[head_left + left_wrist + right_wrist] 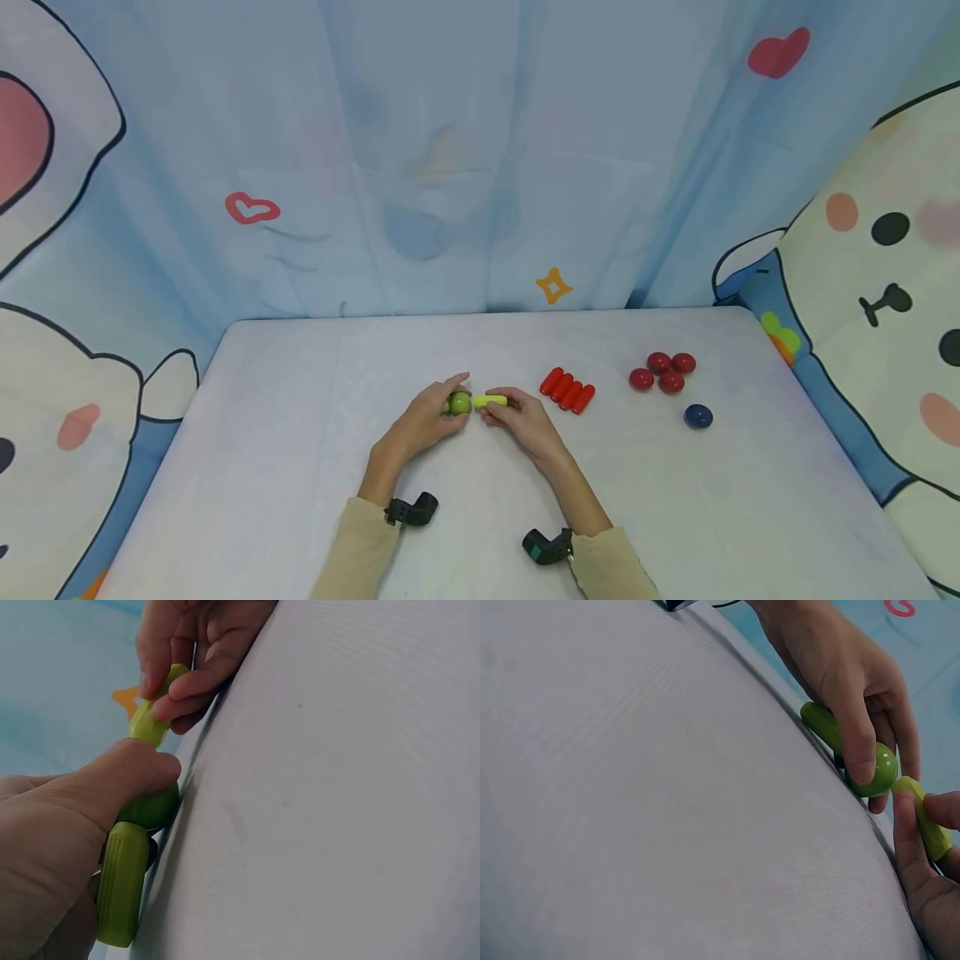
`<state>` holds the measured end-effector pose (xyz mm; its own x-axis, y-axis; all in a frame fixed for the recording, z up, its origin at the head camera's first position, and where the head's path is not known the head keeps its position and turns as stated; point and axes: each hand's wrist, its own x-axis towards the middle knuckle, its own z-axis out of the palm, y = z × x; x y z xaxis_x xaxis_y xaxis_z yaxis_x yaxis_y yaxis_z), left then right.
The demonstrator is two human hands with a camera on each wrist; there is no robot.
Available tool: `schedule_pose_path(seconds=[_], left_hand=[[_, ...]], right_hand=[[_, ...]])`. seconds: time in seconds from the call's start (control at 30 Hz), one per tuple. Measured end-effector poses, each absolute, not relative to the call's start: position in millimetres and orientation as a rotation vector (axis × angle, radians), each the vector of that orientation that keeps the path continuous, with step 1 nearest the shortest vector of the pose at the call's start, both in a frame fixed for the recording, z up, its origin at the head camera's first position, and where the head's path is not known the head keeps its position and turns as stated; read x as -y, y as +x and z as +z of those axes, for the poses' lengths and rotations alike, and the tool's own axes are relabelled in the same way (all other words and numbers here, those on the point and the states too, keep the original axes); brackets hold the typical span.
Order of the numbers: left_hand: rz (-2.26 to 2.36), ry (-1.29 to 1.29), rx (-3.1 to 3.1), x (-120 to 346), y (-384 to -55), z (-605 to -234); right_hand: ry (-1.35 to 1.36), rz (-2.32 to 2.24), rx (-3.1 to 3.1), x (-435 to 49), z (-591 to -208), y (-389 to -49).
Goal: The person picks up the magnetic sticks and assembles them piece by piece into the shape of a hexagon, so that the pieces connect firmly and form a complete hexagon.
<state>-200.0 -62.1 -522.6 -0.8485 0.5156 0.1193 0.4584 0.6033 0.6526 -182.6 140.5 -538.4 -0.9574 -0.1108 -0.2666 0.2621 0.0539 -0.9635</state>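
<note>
My left hand (pixel 427 419) grips a shiny green ball (pixel 461 403) close over the table, with thumb and fingers around it. On the ball's wrist side is a ridged green rod (pixel 123 885), with a small dark part (pixel 838 760) beside it. My right hand (pixel 528 422) pinches a short yellow-green rod (pixel 491 401) between thumb and fingers. That rod points left, its end right at the green ball. In the right wrist view, the ball (pixel 879 771) and the pinched rod (pixel 924 819) nearly line up.
To the right, several red rods (pixel 567 390) lie side by side on the white table (pixel 300 467). Farther right sit several red balls (pixel 671 382) and a dark blue ball (pixel 698 417). A blue patterned curtain (pixel 450 100) hangs behind the table.
</note>
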Motion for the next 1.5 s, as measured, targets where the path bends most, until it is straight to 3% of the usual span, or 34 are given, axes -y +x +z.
schedule_pose_path(seconds=[0.47,0.93,1.5], left_hand=[[1.095,0.874,-2.714,61.7,-203.0,-522.4],[0.775,1.007,-2.986,62.9,-201.9,-520.5],[0.824,0.944,-2.958,61.5,-201.1,-523.1]], right_hand=[[0.149,-2.005,-2.07,-140.5,-536.4,-184.8],[0.268,-2.096,-1.994,-142.0,-531.1,-182.0],[0.236,-2.043,-2.014,-141.9,-529.1,-181.2]])
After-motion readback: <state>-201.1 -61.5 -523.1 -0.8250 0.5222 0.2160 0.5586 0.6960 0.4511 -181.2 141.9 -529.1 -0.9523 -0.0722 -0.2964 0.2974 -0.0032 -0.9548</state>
